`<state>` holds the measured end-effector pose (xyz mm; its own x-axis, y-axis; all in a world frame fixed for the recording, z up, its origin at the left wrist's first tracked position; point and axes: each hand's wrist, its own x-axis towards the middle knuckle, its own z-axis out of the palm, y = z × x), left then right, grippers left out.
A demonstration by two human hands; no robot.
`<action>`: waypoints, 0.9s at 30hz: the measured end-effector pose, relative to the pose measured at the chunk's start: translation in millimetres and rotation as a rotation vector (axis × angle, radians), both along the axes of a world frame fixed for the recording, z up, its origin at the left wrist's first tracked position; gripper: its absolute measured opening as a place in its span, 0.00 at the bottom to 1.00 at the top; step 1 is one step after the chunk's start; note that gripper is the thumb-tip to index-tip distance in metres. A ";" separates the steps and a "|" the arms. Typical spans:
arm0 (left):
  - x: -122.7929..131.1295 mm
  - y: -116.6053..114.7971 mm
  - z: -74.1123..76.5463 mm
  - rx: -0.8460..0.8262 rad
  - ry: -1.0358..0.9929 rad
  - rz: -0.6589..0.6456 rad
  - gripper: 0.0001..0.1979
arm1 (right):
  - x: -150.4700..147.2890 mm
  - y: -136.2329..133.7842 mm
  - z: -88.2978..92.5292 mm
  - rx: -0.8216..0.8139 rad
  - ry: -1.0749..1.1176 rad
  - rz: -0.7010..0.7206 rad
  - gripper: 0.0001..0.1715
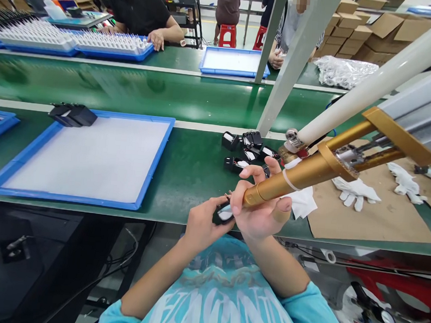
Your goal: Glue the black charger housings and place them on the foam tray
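Note:
My left hand (pixel 204 221) pinches a small black casing (pixel 226 213) with a pale face, partly hidden by the fingers. Around the lower end of a gold cylindrical tool (pixel 293 181), my right hand (pixel 258 213) has its fingers closed, the index finger bent at the tip close to the casing. A white tie circles the tool. Just beyond my right hand, several black casings (pixel 250 145) lie in a loose pile on the green bench, some showing white faces. Tape or a bandage covers part of my right thumb.
A blue-rimmed white tray (pixel 138 202) lies left, black casings (pixel 72 115) on its far corner. A slanting white pole (pixel 357 88) and grey post (pixel 295 63) stand at right. White gloves (pixel 356 191) rest on cardboard (pixel 376 226). Co-workers sit across the bench.

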<state>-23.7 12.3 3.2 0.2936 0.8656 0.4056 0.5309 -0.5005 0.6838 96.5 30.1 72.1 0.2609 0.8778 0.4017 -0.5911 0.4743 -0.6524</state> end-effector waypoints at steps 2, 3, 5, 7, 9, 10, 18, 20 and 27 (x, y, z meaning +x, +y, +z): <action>-4.1 3.6 -4.5 -0.098 0.059 -0.003 0.13 | 2.6 0.7 -1.3 0.011 0.022 -0.008 0.26; -7.2 5.9 -8.2 -0.155 0.086 0.001 0.13 | 4.7 0.8 -2.2 0.014 0.030 -0.012 0.25; -15.1 10.8 -16.4 -0.279 0.105 0.004 0.12 | 10.5 0.8 -4.4 0.014 0.034 -0.029 0.24; -23.7 15.2 -21.9 -0.394 0.070 -0.006 0.12 | 17.7 0.4 -6.9 0.003 0.025 -0.059 0.24; -30.6 19.8 -22.1 -0.491 0.029 -0.040 0.17 | 25.0 -0.3 -9.3 -0.013 0.012 -0.095 0.25; -32.8 22.6 -20.3 -0.532 0.016 -0.064 0.21 | 28.3 -0.7 -10.3 -0.020 0.006 -0.112 0.25; -20.3 49.4 -14.3 -0.663 -0.244 -0.300 0.17 | 39.2 -2.5 -15.3 -0.007 -0.010 -0.151 0.18; -15.9 50.4 -18.0 -0.598 -0.261 -0.274 0.11 | 40.1 -2.2 -16.4 0.005 -0.011 -0.148 0.17; -23.3 43.2 -8.0 -0.167 0.137 -0.203 0.17 | 45.2 -2.7 -16.1 -0.032 -0.007 -0.137 0.17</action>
<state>-47.0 55.5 -4.8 0.5096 0.8352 0.2068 0.5245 -0.4921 0.6948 141.8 27.3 56.0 0.3768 0.8465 0.3762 -0.5175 0.5292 -0.6724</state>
